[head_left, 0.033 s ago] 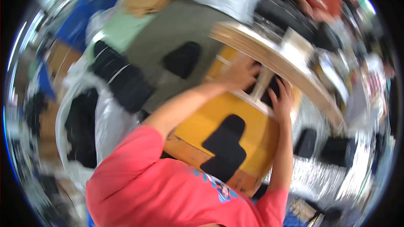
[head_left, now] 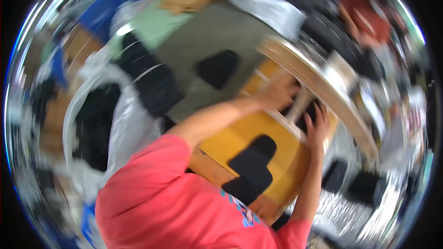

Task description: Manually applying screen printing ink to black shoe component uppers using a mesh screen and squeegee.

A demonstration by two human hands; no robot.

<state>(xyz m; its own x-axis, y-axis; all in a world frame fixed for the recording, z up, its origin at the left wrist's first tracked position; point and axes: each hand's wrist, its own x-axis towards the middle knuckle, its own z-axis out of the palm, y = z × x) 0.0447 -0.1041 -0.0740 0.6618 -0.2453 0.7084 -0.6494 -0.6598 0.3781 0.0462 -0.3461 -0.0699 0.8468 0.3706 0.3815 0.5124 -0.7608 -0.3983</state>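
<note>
On a yellow work board point(head_left: 221, 136) in front of me stands a wooden frame with a curved plywood beam point(head_left: 318, 80) above it. My left hand point(head_left: 278, 91) reaches under the beam beside a short wooden upright point(head_left: 301, 106); its fingers are blurred near a dark piece. Right of the upright, my right hand point(head_left: 318, 127) rests with fingers spread over another black piece point(head_left: 302, 122), partly hidden by the hand. Black, rounded flat pieces point(head_left: 253, 168) lie overlapping on the board nearer to me.
Another black piece point(head_left: 218, 68) lies on the grey-green table point(head_left: 184, 46). A strapped black stack point(head_left: 157, 87) and a plastic-lined bin point(head_left: 74, 124) of black material stand left. Silvery wrap point(head_left: 344, 212) with black pieces lies right. A person in red point(head_left: 367, 16) is at the far right.
The whole scene has shifted right and slightly down in the picture as the view turned. Both hands stay at the wooden frame.
</note>
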